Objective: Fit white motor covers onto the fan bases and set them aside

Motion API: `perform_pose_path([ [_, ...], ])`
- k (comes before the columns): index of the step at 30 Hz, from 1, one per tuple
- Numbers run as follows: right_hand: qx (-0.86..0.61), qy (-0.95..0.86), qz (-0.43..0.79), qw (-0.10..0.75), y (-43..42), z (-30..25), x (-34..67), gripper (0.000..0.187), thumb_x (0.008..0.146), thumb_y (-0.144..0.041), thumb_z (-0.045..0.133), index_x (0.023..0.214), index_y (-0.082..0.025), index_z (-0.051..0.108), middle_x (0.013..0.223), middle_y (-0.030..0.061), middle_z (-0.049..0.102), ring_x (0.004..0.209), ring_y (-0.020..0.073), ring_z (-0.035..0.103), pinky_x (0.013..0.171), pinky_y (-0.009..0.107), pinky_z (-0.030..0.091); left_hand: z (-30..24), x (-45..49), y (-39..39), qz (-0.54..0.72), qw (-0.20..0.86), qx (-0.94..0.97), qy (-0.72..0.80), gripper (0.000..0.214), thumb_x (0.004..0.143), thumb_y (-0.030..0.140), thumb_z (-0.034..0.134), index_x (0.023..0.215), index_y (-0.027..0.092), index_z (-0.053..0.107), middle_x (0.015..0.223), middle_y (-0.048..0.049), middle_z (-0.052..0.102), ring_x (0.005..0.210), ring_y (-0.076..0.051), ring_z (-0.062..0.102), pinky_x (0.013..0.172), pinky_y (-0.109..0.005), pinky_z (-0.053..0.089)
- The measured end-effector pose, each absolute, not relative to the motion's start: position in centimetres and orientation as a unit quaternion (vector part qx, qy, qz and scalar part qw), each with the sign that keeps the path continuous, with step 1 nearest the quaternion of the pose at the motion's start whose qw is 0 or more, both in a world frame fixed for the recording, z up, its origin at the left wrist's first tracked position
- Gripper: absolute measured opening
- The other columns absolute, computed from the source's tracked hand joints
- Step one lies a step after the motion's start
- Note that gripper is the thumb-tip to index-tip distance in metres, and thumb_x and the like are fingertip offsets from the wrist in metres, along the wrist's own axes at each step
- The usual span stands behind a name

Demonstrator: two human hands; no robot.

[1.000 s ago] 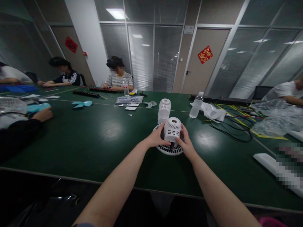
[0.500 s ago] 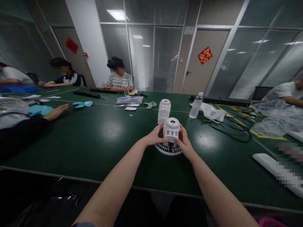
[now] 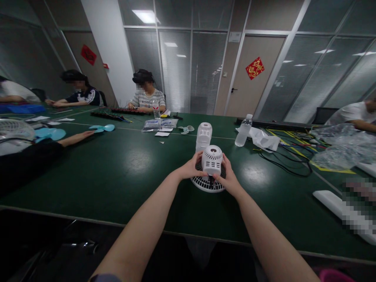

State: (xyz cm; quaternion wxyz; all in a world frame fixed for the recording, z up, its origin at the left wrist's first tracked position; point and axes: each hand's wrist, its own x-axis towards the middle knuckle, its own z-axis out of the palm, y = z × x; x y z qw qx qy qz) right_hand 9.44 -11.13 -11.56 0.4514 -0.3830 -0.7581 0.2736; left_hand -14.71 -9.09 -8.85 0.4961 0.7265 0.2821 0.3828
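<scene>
Between my two hands is a white fan motor housing (image 3: 212,159) with slotted vents and a round hole on top. My left hand (image 3: 192,167) grips its left side, thumb along the lower front edge. On the opposite side, my right hand (image 3: 230,179) is closed on it, thumb also at the lower edge. Beneath the housing lies a round white fan grille (image 3: 208,187) on the green table (image 3: 164,196); dark parts show in the gap under the housing. Just behind stands a second white vented housing (image 3: 203,135).
A water bottle (image 3: 243,130) and crumpled white plastic (image 3: 266,140) stand back right, near black cables (image 3: 289,168). Packets (image 3: 160,124) lie ahead. At left, another person's hand (image 3: 78,138) reaches a blue fan blade (image 3: 102,128). A long white part (image 3: 337,207) lies right.
The housing and both my hands have shifted very slightly, and my right thumb has moved inward along its lower edge. At left, the other person's hand has moved right to the blue fan blade.
</scene>
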Motion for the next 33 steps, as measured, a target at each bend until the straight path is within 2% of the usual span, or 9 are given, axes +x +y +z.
perform_pose_path([
  [8,-0.387,-0.762,0.269,0.445,-11.27,-11.61,9.58,0.103,0.081,-0.050,0.073,0.159,-0.030,0.007,0.160,0.0132,0.032,0.146,0.0341,0.036,0.119,0.061,0.026,-8.74,-14.44,-9.76,0.360,0.421,0.758,0.344,0.128,0.059,0.037,0.089,0.157,0.023,0.008,0.159,-0.0203,0.030,0.150,-0.039,0.025,0.121,-0.064,0.019],
  [12,-0.389,-0.761,0.261,0.449,-11.30,-11.75,9.65,0.101,0.082,-0.050,0.072,0.159,-0.028,0.010,0.163,0.0135,0.027,0.148,0.0348,0.033,0.120,0.060,0.024,-9.00,-14.50,-9.67,0.353,0.413,0.767,0.340,0.130,0.057,0.038,0.090,0.157,0.023,0.008,0.159,-0.0210,0.030,0.149,-0.039,0.026,0.120,-0.063,0.020],
  [18,-0.397,-0.758,0.271,0.441,-10.86,-12.05,10.22,0.089,0.085,-0.051,0.068,0.157,-0.028,0.020,0.157,0.0142,0.040,0.144,0.0343,0.040,0.119,0.060,0.028,-9.50,-14.43,-9.46,0.384,0.420,0.750,0.339,0.127,0.057,0.038,0.091,0.155,0.022,0.011,0.155,-0.0222,0.035,0.147,-0.036,0.031,0.121,-0.060,0.022],
  [24,-0.396,-0.758,0.262,0.447,-10.74,-12.41,10.30,0.088,0.083,-0.053,0.070,0.155,-0.030,0.024,0.157,0.0120,0.040,0.145,0.0340,0.037,0.119,0.061,0.027,-9.52,-14.39,-9.61,0.381,0.423,0.747,0.344,0.127,0.057,0.040,0.090,0.156,0.024,0.011,0.158,-0.0209,0.030,0.149,-0.038,0.026,0.121,-0.062,0.020],
  [28,-0.365,-0.750,0.293,0.468,-10.69,-12.38,10.13,0.083,0.084,-0.051,0.071,0.152,-0.029,0.029,0.156,0.0125,0.042,0.144,0.0318,0.040,0.120,0.057,0.029,-9.66,-14.14,-9.63,0.406,0.425,0.735,0.339,0.123,0.060,0.039,0.089,0.155,0.024,0.013,0.159,-0.0199,0.029,0.148,-0.038,0.028,0.121,-0.062,0.021],
  [33,-0.362,-0.737,0.321,0.472,-10.90,-11.91,10.01,0.091,0.082,-0.048,0.073,0.155,-0.031,0.022,0.154,0.0128,0.044,0.142,0.0317,0.043,0.118,0.057,0.032,-9.67,-14.16,-9.40,0.413,0.442,0.728,0.322,0.119,0.061,0.038,0.089,0.155,0.023,0.015,0.157,-0.0206,0.034,0.148,-0.036,0.030,0.120,-0.061,0.022],
])
